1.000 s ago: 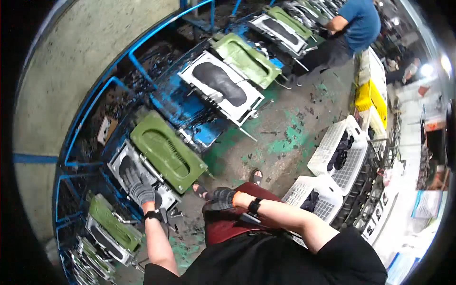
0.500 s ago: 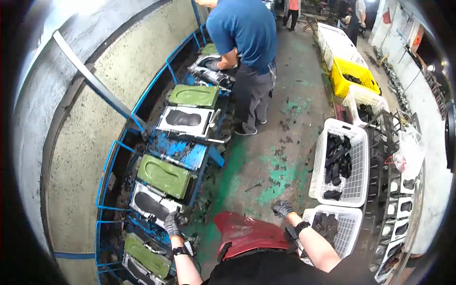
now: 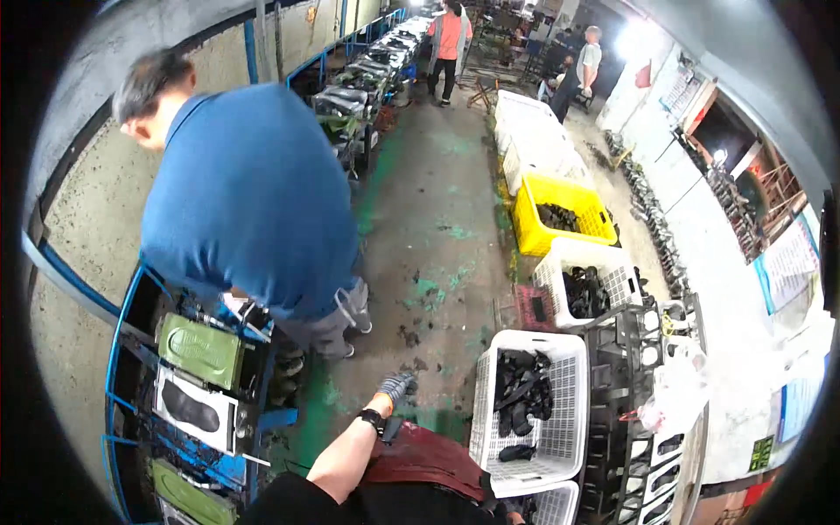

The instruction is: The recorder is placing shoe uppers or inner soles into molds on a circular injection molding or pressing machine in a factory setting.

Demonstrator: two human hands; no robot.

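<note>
My left hand (image 3: 398, 387), in a grey striped glove with a dark band at the wrist, reaches out over the floor in front of me. Its fingers look loosely stretched, and no object shows in them. My right hand (image 3: 509, 507) barely shows at the lower edge, beside a white basket (image 3: 569, 506); its fingers are mostly hidden. A dark red apron (image 3: 416, 464) covers my front. Just right of it stands a larger white crate (image 3: 573, 420) with black shoe-sole pieces (image 3: 522, 389) inside.
On the left, a person in a blue shirt (image 3: 254, 201) bends over a blue-framed line with green sole moulds (image 3: 199, 350). A yellow crate (image 3: 560, 219) and more white crates stand farther along on the right, near a dark rack (image 3: 612, 394). Other people are farther back.
My view has swung up and forward along the aisle. My left hand has left the mould line and is over the floor; my right hand has dropped to the lower edge.
</note>
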